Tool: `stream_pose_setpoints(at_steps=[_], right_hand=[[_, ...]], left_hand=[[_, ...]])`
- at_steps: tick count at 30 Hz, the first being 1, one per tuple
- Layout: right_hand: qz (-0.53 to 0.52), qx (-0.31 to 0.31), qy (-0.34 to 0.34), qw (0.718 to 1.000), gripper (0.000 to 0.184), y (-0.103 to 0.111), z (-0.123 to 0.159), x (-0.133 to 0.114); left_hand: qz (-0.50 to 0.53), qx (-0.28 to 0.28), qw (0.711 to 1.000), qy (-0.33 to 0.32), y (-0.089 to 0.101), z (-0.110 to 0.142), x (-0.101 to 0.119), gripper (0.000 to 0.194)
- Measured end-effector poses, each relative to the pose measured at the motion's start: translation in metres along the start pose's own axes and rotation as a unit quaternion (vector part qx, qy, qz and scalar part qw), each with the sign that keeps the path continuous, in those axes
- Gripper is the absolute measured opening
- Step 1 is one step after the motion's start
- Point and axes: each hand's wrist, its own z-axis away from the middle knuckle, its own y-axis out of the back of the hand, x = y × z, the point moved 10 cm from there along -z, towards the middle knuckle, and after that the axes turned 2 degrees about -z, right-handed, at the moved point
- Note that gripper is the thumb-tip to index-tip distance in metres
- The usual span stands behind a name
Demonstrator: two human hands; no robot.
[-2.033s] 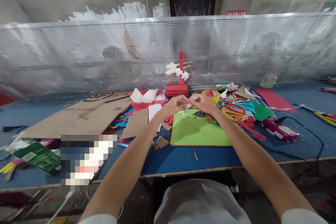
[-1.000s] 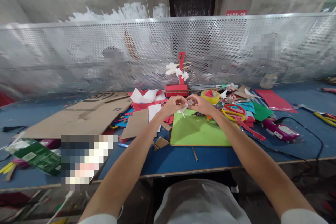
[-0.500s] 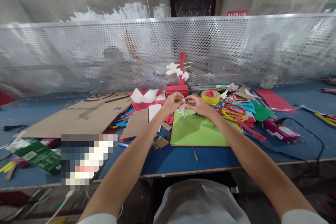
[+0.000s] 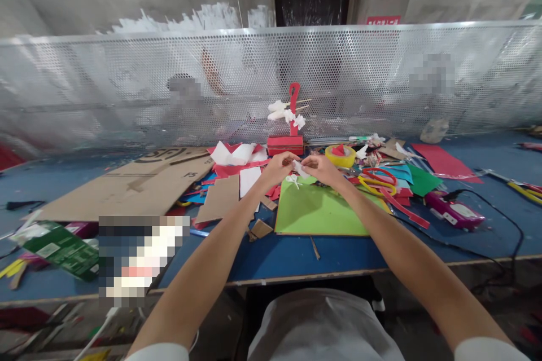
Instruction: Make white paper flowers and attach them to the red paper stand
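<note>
My left hand (image 4: 277, 169) and my right hand (image 4: 322, 168) meet above the far edge of a green sheet (image 4: 319, 208). Both pinch a small white paper piece (image 4: 298, 168) between their fingertips. Another small white scrap (image 4: 293, 180) lies on the green sheet just below them. Behind the hands stands a red box with a red upright and white paper bits on sticks (image 4: 288, 124).
A big cardboard sheet (image 4: 122, 183) lies at the left, smaller cardboard pieces (image 4: 218, 198) beside it. Yellow tape roll (image 4: 340, 155), red scissors (image 4: 379, 176), coloured paper and a pink glue gun (image 4: 453, 210) with cable sit right. A perforated metal screen (image 4: 127, 84) bounds the blue table (image 4: 296, 256).
My hands stayed over the green sheet's far edge, shifting slightly while working the white paper piece between the fingertips; it hung down from the fingers half a second ago and is now held level between them.
</note>
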Motion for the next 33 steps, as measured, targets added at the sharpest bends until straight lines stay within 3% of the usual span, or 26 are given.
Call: stream_pose_setpoints(at_steps=[11, 19, 28, 33], right_hand=[[0.003, -0.001, 0.008, 1.000, 0.019, 0.002, 0.002, -0.005], [-0.003, -0.002, 0.019, 1.000, 0.020, 0.003, 0.002, -0.005], [0.035, 0.011, 0.029, 0.999, 0.014, 0.008, 0.007, -0.016], [0.059, -0.021, 0.064, 0.996, 0.017, -0.001, 0.010, -0.026]], left_hand=[[-0.032, 0.001, 0.999, -0.005, -0.001, -0.001, -0.006, 0.012], [-0.089, -0.039, 0.995, -0.019, -0.008, 0.002, -0.002, 0.017], [-0.112, -0.057, 0.992, 0.007, -0.012, 0.001, -0.019, 0.017], [-0.092, -0.071, 0.993, 0.021, -0.015, 0.002, -0.021, 0.015]])
